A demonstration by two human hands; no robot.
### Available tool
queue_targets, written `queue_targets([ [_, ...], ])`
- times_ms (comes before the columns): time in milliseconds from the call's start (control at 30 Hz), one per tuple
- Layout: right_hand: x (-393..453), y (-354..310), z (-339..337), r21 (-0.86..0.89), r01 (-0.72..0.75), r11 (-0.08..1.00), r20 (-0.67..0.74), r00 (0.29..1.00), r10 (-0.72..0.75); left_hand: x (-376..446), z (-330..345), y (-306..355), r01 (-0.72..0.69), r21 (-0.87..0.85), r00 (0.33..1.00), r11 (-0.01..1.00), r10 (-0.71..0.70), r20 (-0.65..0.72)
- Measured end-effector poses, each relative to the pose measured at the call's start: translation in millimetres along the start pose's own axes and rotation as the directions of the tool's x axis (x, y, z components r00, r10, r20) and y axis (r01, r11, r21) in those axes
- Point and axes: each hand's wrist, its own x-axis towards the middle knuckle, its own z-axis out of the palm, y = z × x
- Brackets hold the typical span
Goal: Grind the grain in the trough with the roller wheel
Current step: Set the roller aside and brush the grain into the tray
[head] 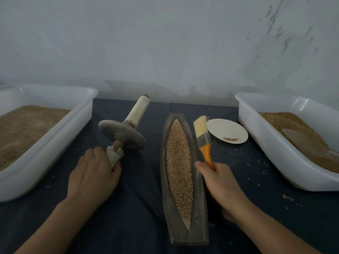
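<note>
Now, hands: both forearms reach in from the bottom edge, one on either side of the trough.
Left hand (pixel 94 173): knuckles up, fingers curled round the near cloth-wrapped handle of the roller wheel (pixel 122 133).
Right hand (pixel 221 184): fingers wrapped round the orange handle of a brush (pixel 201 133), whose pale bristles point away from the person, just right of the trough's rim.
Roller wheel: a flat grey disc on an axle, tilted, lying on the dark cloth (pixel 128 189) left of the trough and apart from it; the far handle, also wrapped in pale cloth, points toward the wall.
Trough (pixel 200 226): long, boat-shaped, running from near the person toward the wall, between the two hands.
Grain (pixel 179 173): fills the trough's narrow groove from end to end, whole kernels by the look.
Left tub (pixel 47 143): white plastic, at the left edge, holding brown ground meal.
Right tub (pixel 271 149): white plastic, at the right edge, holding similar brown material with a scoop (pixel 304 142) lying in it.
Small dish (pixel 227 131): pale, round, between brush and right tub, with a smear of brown powder at its near side.
Cloth: scattered with stray grains, mostly on the right.
</note>
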Motion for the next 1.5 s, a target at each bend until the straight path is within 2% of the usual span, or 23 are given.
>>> queue_targets([
  [67, -1.3, 1.7, 4.1, 0.002, -0.010, 1.000, 0.018, 1.000, 0.010, -6.3, -3.0, 2.3, -0.075, 0.032, 0.972, 0.997, 0.081, -0.223],
  [133, -1.8, 1.2, 7.8, 0.042, -0.011, 0.999, 0.019, 1.000, 0.010, -19.8, -11.2, 14.2, -0.260, -0.066, 0.872, 0.963, 0.204, -0.445],
  [167, -2.0, 0.8, 9.8, 0.078, -0.003, 0.997, 0.016, 1.000, 0.001, -30.3, -13.5, 23.9, -0.355, -0.158, 0.846, 0.921, 0.245, -0.474],
  [200, -2.2, 0.4, 11.3, 0.118, 0.007, 0.993, 0.009, 1.000, -0.008, -41.6, -11.2, 35.2, -0.390, -0.298, 0.866, 0.871, 0.236, -0.442],
  [233, -2.1, 0.5, 12.5, 0.152, 0.014, 0.988, 0.000, 1.000, -0.014, -50.6, -9.1, 47.3, -0.322, -0.500, 0.932, 0.804, 0.178, -0.315],
  [267, -2.4, 0.5, 13.5, 0.173, 0.020, 0.985, -0.013, 1.000, -0.018, -55.7, -7.3, 60.3, -0.124, -0.716, 0.992, 0.687, 0.097, -0.078],
  [300, -3.2, -0.1, 14.2, 0.180, 0.028, 0.983, -0.026, 0.999, -0.024, -57.4, -6.2, 73.8, 0.150, -0.845, 0.977, 0.514, 0.056, 0.208],
  [333, -4.1, -1.1, 14.8, 0.181, 0.030, 0.983, -0.037, 0.999, -0.024, -56.5, -3.8, 85.1, 0.417, -0.848, 0.884, 0.326, 0.071, 0.462],
  [367, -4.4, -1.6, 15.1, 0.184, 0.029, 0.982, -0.042, 0.999, -0.022, -54.1, -1.8, 94.7, 0.581, -0.793, 0.788, 0.185, 0.118, 0.604],
  [400, -4.6, -2.3, 15.3, 0.183, 0.028, 0.983, -0.044, 0.999, -0.021, -52.4, -1.9, 103.6, 0.647, -0.755, 0.741, 0.106, 0.148, 0.655],
  [467, -4.9, -5.3, 13.9, 0.166, 0.028, 0.986, -0.051, 0.999, -0.020, -53.3, -3.0, 117.4, 0.653, -0.756, 0.750, 0.045, 0.107, 0.653],
  [533, -4.7, -9.6, 10.7, 0.137, 0.023, 0.990, -0.051, 0.999, -0.017, -55.2, -4.7, 124.8, 0.642, -0.767, 0.766, -0.007, 0.053, 0.640],
  [633, -6.9, -16.0, 4.3, 0.114, 0.011, 0.993, -0.041, 0.999, -0.006, -53.6, -11.3, 127.7, 0.652, -0.754, 0.758, -0.078, 0.047, 0.650],
  [700, -9.2, -23.3, -3.5, 0.122, 0.005, 0.992, -0.028, 1.000, -0.002, -49.2, -19.6, 129.1, 0.664, -0.738, 0.748, -0.122, 0.103, 0.656],
  [800, -10.5, -40.4, -20.3, 0.131, 0.046, 0.990, -0.048, 0.998, -0.040, -36.8, -39.0, 134.9, 0.689, -0.700, 0.721, -0.188, 0.287, 0.631],
  [867, -12.3, -56.6, -29.6, 0.120, 0.104, 0.987, -0.049, 0.994, -0.099, -26.2, -51.1, 139.7, 0.673, -0.709, 0.735, -0.212, 0.297, 0.609],
  [1000, -17.3, -91.8, -31.8, 0.154, 0.207, 0.966, -0.054, 0.978, -0.201, -19.8, -78.6, 136.4, 0.657, -0.655, 0.752, -0.374, 0.378, 0.539],
  [1067, -17.7, -108.5, -24.7, 0.173, 0.254, 0.952, -0.063, 0.967, -0.247, -15.5, -91.8, 125.3, 0.641, -0.667, 0.767, -0.381, 0.352, 0.536],
  [1133, -18.1, -127.3, -12.3, 0.203, 0.289, 0.936, -0.048, 0.957, -0.286, -2.4, -103.6, 114.3, 0.629, -0.700, 0.776, -0.337, 0.320, 0.543],
  [1200, -17.2, -147.5, 4.0, 0.237, 0.308, 0.921, -0.013, 0.949, -0.314, 10.6, -120.0, 98.9, 0.581, -0.753, 0.813, -0.309, 0.256, 0.522],
  [1333, -8.2, -190.8, 47.4, 0.336, 0.304, 0.891, 0.082, 0.933, -0.349, 32.2, -150.9, 60.9, 0.465, -0.840, 0.882, -0.279, 0.069, 0.465],
  [1433, -1.5, -216.5, 81.1, 0.369, 0.275, 0.888, 0.223, 0.901, -0.372, 46.0, -171.1, 26.6, 0.384, -0.887, 0.910, -0.255, -0.060, 0.411],
  [1500, 1.7, -225.3, 96.0, 0.383, 0.272, 0.883, 0.263, 0.884, -0.387, 52.9, -182.3, 1.2, 0.317, -0.916, 0.929, -0.247, -0.115, 0.353],
])
